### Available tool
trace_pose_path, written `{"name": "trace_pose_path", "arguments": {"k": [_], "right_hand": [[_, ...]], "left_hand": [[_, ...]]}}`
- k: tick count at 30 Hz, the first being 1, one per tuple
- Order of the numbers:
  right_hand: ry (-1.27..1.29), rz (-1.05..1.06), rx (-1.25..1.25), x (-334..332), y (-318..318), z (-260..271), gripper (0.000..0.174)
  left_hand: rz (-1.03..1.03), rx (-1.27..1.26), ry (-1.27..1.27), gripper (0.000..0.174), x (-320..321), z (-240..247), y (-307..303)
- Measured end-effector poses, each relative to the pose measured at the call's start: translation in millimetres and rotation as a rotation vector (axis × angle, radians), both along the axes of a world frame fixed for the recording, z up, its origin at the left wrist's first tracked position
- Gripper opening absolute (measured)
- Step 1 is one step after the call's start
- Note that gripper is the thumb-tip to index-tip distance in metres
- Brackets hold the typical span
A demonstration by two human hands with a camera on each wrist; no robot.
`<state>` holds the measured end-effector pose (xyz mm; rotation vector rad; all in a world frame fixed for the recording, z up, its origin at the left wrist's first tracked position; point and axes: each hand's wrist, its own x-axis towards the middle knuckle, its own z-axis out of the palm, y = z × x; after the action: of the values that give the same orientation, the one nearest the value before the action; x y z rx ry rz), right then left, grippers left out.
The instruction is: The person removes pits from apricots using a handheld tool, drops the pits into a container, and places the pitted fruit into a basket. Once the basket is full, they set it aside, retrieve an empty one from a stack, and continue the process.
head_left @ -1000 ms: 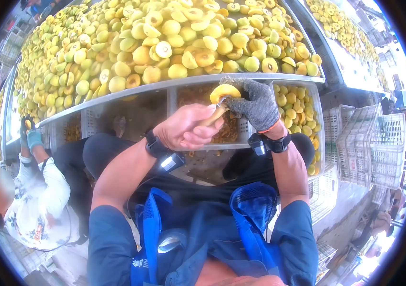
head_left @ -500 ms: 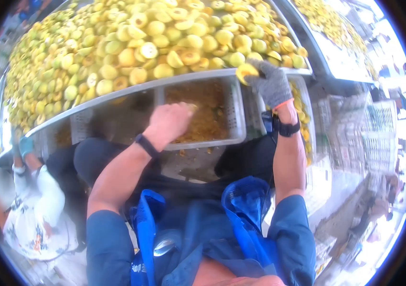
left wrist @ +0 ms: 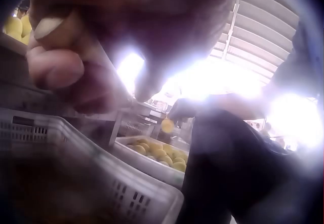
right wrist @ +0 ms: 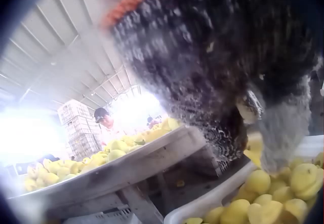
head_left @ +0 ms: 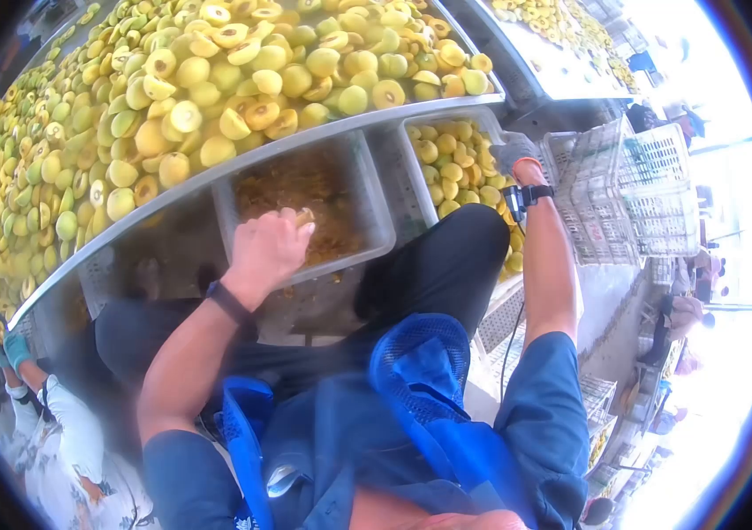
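Note:
My bare left hand (head_left: pixel 265 252) curls round a short pale handle (left wrist: pixel 55 29), above a crate of orange-brown scraps (head_left: pixel 376 243). The handle's far end is hidden. On the right, my hand in a grey knit glove (head_left: pixel 514 155) is over the right edge of a crate of yellow fruit halves (head_left: pixel 446 159). In the left wrist view a yellow fruit piece (left wrist: pixel 167 125) hangs at the gloved fingers. The right wrist view shows the glove (right wrist: pixel 212 57) pointing down, with yellow fruit between finger and thumb, partly hidden.
A metal-edged table (head_left: pixel 243 157) heaped with halved fruit runs across the top. Stacked white crates (head_left: pixel 636 190) stand at right. Another person's teal-gloved hand (head_left: pixel 16 349) is at far left. My dark-trousered knee (head_left: pixel 473 234) rises beside the fruit crate.
The gloved hand has moved away from the bare hand, carrying the fruit piece from the table edge to the fruit crate. The head view has swung right. The bare hand keeps its handle.

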<state>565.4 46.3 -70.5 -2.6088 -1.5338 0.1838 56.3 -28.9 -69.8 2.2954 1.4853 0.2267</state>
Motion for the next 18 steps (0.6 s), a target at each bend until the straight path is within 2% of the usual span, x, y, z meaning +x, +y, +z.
{"name": "trace_pose_path", "arguments": {"k": [3, 6, 9, 10, 11, 13, 14, 16, 18], "right_hand": [[0.176, 0.175, 0.185, 16, 9, -8, 0.048], [0.230, 0.156, 0.102, -59, 28, 45, 0.045], [0.403, 0.531, 0.257, -129, 49, 52, 0.041], [0.423, 0.604, 0.254, -182, 42, 76, 0.037], [0.503, 0.641, 0.272, -206, 52, 62, 0.038], [0.502, 0.741, 0.197, -275, 58, 66, 0.039], [0.331, 0.826, 0.264, -301, 66, 56, 0.036], [0.084, 0.840, 0.025, -352, 83, 57, 0.042], [0.035, 0.801, -0.003, -380, 94, 37, 0.037]], "left_hand": [[0.036, -0.021, -0.039, 0.046, 1, 1, 0], [0.055, -0.121, 0.012, 0.052, 0, 12, 6], [0.063, -0.153, -0.050, 0.054, 0, 24, 8], [0.026, -0.134, -0.020, 0.052, -1, 28, 8], [0.018, -0.097, -0.038, 0.051, -2, 26, 6], [-0.006, -0.019, -0.073, 0.048, -5, 15, 4], [0.002, 0.017, -0.085, 0.046, -7, 11, 3], [0.016, 0.088, -0.107, 0.044, -11, 4, 1], [0.031, 0.141, -0.132, 0.039, -16, 2, 0]]}}
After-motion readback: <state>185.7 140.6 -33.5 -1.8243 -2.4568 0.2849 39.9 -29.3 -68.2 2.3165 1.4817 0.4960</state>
